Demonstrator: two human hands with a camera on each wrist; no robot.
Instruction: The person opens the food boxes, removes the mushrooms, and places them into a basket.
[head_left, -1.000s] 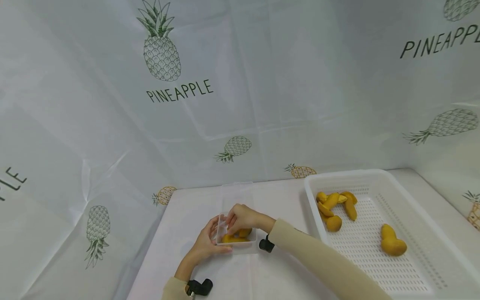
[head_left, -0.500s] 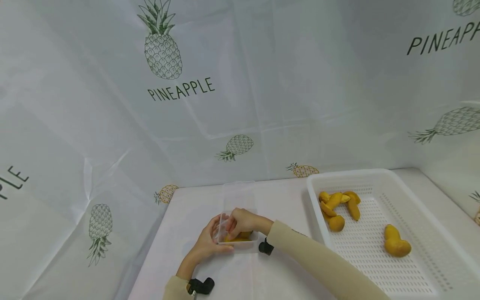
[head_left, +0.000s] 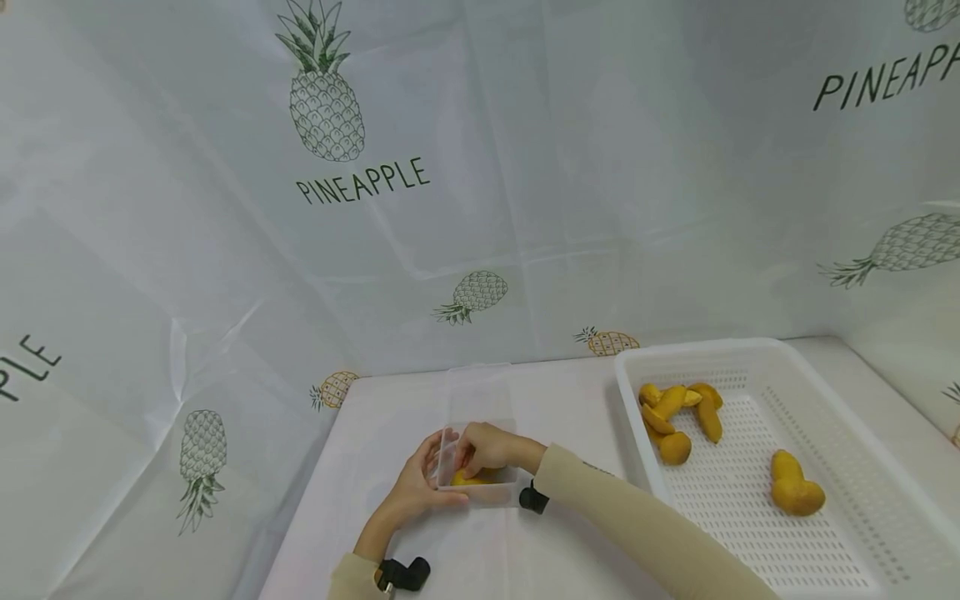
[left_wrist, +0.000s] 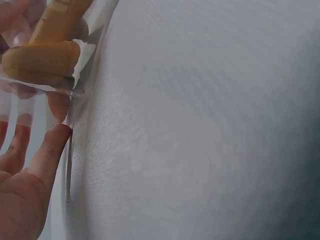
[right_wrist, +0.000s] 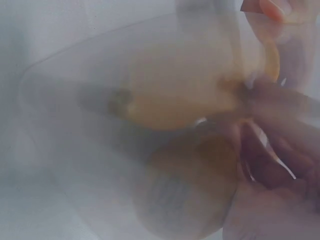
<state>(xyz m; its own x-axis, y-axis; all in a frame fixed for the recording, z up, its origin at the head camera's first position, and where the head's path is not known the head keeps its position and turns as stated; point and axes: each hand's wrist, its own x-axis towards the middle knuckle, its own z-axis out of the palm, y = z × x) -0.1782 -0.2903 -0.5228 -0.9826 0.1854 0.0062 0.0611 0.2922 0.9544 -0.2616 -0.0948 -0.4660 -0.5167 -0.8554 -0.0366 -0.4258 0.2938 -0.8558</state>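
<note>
A clear plastic box [head_left: 491,495] with its lid [head_left: 480,392] folded back lies on the white table. My left hand [head_left: 417,483] grips the box's left side, thumb along the front and fingers behind. My right hand [head_left: 486,447] reaches down into the box from the right, its curled fingers pinching a yellow-brown mushroom [head_left: 463,478]. The right fingertips are partly hidden. Through the box wall in the left wrist view, several mushrooms [left_wrist: 42,62] show, one lying crosswise. The right wrist view shows a rounded mushroom [right_wrist: 187,190] blurred behind the plastic.
A large white perforated tray [head_left: 750,533] stands to the right, under the right sleeve's far side. Several mushrooms [head_left: 675,448] cluster at its back left; more mushroom pieces [head_left: 797,496] lie toward its right. A pineapple-print sheet [head_left: 600,208] rises behind the table.
My right hand has lowered slightly into the box and now covers more of the mushrooms there. The left hand keeps its hold on the box. The head view has shifted slightly.
</note>
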